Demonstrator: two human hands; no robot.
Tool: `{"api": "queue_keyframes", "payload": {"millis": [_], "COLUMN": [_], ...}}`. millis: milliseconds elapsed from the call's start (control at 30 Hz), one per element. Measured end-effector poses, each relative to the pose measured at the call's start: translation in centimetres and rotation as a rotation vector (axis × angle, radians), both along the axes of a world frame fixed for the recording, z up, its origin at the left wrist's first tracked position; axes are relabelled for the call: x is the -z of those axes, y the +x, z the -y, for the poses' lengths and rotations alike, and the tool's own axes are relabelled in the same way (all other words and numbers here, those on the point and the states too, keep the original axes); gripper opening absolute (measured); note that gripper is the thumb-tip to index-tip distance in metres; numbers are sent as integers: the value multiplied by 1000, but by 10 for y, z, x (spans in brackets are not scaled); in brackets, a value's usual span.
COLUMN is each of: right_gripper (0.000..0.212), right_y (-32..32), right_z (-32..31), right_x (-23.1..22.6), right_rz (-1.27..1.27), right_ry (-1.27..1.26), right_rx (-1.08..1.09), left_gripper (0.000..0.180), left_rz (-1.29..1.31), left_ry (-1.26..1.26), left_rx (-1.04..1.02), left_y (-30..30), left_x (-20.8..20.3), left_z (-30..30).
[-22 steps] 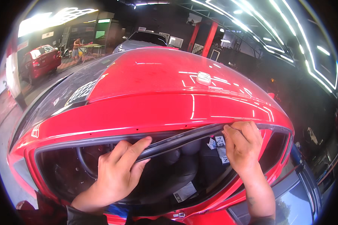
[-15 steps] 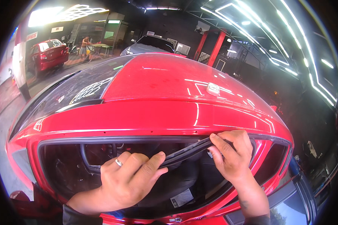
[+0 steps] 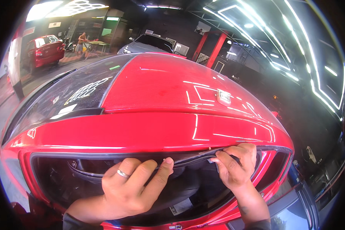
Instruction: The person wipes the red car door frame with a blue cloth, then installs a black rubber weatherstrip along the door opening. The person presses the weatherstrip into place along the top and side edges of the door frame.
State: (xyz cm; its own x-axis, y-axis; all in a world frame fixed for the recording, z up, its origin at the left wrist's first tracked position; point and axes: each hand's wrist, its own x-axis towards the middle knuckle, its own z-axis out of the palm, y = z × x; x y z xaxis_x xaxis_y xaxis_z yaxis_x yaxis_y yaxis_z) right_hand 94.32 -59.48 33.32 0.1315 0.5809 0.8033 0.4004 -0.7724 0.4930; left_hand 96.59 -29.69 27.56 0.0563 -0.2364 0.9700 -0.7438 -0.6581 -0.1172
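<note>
Both hands hold a long black rubber weatherstrip (image 3: 193, 157) at the upper edge of a red car's door opening. My left hand (image 3: 128, 188), with a silver ring, grips it left of centre, the thumb pointing up and the fingertips partly hidden. Farther right, my right hand (image 3: 237, 165) pinches the strip close against the roof rail (image 3: 149, 132). A small pale peg (image 3: 209, 148) sticks up at the strip's upper edge beside my right hand. Left of my left hand, the strip's loose end droops into the opening.
A white and clear block-shaped object (image 3: 223, 97) sits on the red roof (image 3: 161, 86). The windshield (image 3: 84, 90) lies at left. Beyond stand a grey car (image 3: 151, 44), a red car (image 3: 46, 51), a red lift post (image 3: 216, 50) and a person (image 3: 81, 43) at a table.
The strip between my hands has risen nearer the roof rail, and its left part has shifted left. My right hand has closed in around it. The view has tilted slightly.
</note>
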Motion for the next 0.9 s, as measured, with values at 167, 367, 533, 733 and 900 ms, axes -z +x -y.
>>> {"api": "queue_keyframes", "payload": {"millis": [167,367,533,733,900], "right_gripper": [28,31,39,43,37], "right_y": [-3,-11,-19,-17,3], "right_z": [-19,-31,-31,-61,-80], "right_x": [-3,-3,-7,-4,-4], "right_rz": [-30,-124,-141,-178,-131], "right_ry": [75,133,116,-29,-42], "right_rx": [71,100,47,13,-93], "left_gripper": [49,46,50,41,38], "left_rz": [-13,-16,-203,-231,29], "left_ry": [32,27,-118,-147,-58], "left_rx": [-40,-25,1,140,-35], "left_y": [8,10,-3,-8,-4], "left_x": [-11,-6,8,15,18], "left_z": [-7,0,-9,-28,-29]}}
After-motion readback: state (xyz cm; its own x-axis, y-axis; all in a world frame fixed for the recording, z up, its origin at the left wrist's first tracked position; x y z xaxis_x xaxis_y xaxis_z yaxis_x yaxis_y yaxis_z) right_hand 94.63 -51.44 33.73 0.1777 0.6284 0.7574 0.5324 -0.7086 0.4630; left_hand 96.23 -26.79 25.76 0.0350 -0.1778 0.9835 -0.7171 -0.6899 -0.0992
